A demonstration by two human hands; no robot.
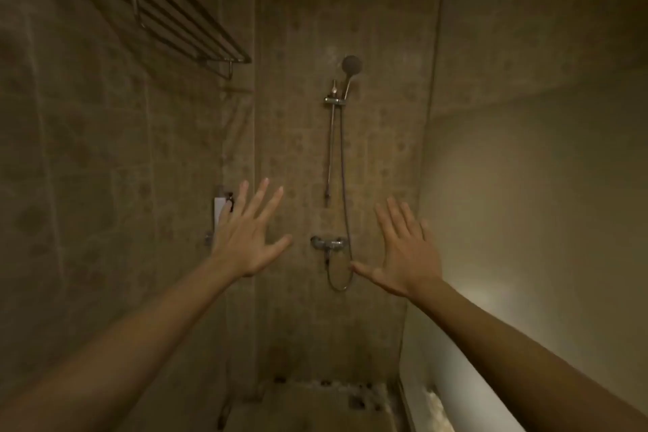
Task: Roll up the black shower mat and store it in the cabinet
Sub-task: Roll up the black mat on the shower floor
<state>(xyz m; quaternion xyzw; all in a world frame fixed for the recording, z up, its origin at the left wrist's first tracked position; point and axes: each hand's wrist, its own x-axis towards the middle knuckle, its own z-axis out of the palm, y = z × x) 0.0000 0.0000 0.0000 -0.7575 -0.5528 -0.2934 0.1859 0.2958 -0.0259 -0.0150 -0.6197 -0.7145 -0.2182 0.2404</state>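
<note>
High on the left wall, a metal towel rack [175, 16] juts out over the stall, with nothing on it that can be made out. Below it, partly behind the left hand [245, 235], a small white dispenser-like fitting [220, 209] sits on the tiles; what it is exactly is too dim to tell. That left hand is raised in mid-air, fingers spread wide, gripping nothing. Between the two hands, on the back wall, hang the shower head [351, 65], its slide rail and hose, and the mixer tap [329, 242] lower down. The right hand [406, 256] mirrors the left: splayed, empty, well apart from it, its thumb overlapping the loop of hose only in the line of sight. Further right is a plain pale wall.

The black shower mat cannot be picked out with certainty. A dark flat area [315, 407] on the shower floor at the bottom edge may be it, but the light is poor. No cabinet shows.

Nothing of the task looks begun. The likely trouble: bending down in this dimness, the head or a hand could strike the mixer tap or snag the hose, and a wet floor could give way underfoot. A damp mat may also roll loosely and spring open.
</note>
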